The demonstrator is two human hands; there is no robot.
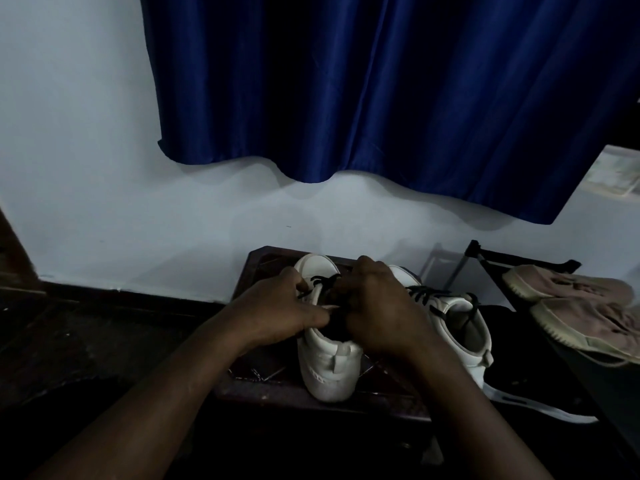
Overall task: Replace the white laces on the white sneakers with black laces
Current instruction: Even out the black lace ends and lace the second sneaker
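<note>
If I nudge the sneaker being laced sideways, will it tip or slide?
It would probably slide, maybe rock: the sneaker sits sole-down on the dark stool. Its black lace looks floppy, held by the left hand and right hand, so a push would tug it.

Both forearms are reaching forward and converging. The left hand (284, 306) is pinching a lace (323, 280), thumb pointing rightward. The right hand (377, 306), just beside it, is curling its fingers downward, knuckles up.
</note>
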